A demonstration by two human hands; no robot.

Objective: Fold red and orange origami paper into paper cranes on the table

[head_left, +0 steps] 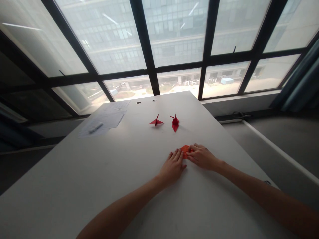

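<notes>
A small piece of orange-red folded paper [185,150] lies on the white table [119,186], partly covered by both hands. My left hand [172,166] rests flat at its left side, fingers extended over the paper's edge. At the right side, my right hand [201,156] has its fingers bent together on the paper, pinching or pressing it. Beyond the hands stand two red folded paper cranes, one with spread wings [156,122] and the other [175,123] to its right.
Papers [109,119] lie at the table's far left with a whitish object [96,127] on them. Two round holes show near the far edge. Large windows rise behind the table. A small dark item [267,182] is at the right edge.
</notes>
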